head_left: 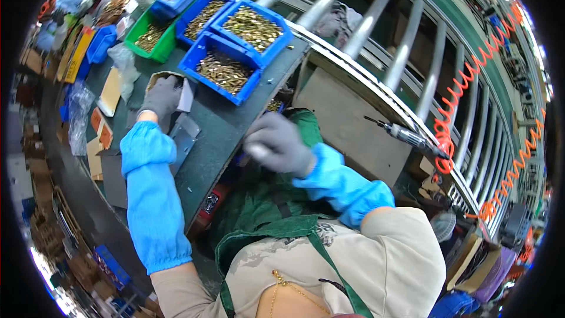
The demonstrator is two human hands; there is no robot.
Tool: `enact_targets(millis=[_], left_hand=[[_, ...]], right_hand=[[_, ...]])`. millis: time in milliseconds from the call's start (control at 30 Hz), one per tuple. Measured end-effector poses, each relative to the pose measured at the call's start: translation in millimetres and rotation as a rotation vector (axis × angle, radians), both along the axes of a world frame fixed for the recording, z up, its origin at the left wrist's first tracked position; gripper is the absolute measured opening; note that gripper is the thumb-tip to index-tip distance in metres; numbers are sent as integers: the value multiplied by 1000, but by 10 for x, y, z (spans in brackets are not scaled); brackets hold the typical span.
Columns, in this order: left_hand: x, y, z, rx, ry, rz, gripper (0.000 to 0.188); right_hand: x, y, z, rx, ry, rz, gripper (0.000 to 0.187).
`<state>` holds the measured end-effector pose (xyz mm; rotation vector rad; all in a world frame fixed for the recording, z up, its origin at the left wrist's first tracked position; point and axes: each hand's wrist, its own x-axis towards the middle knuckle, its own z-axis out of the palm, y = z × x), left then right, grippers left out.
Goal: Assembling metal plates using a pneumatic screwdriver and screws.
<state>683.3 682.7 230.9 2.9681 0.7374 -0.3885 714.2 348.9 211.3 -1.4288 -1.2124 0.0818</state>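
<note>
"Head view: where's our box [186, 95]?"

"On the dark green bench [215, 135], under our left hand [163, 95], left of the blue bin [203, 83]. Its pale side faces right; the hand hides its long axis."

"Our grip?"

"Left is bent over the box; we can't tell how firmly. Our right hand [276, 144], blurred, looks half curled beyond the bench edge; we can't tell whether it holds anything."

"And beyond?"

"Metal rollers [371, 19]."

The small carton [186, 95] has a white side panel, is partly hidden, and sits on the green worktop [206, 147] beside a blue bin [209, 85].
</note>
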Motion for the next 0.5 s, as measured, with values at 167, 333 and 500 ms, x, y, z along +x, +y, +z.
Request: enact_targets(millis=[167,333,500], left_hand=[[-82,-90,155,-21,-182,-3,26],[-110,13,105,-177,-442,195,31],[-366,176,25,-41,-448,-34,41]], right_hand=[[106,-1894,-445,-133,1122,-850,33],[215,-3257,-927,361,1198,-1082,35],[571,-3133,-1267,506,1183,-1004,42]])
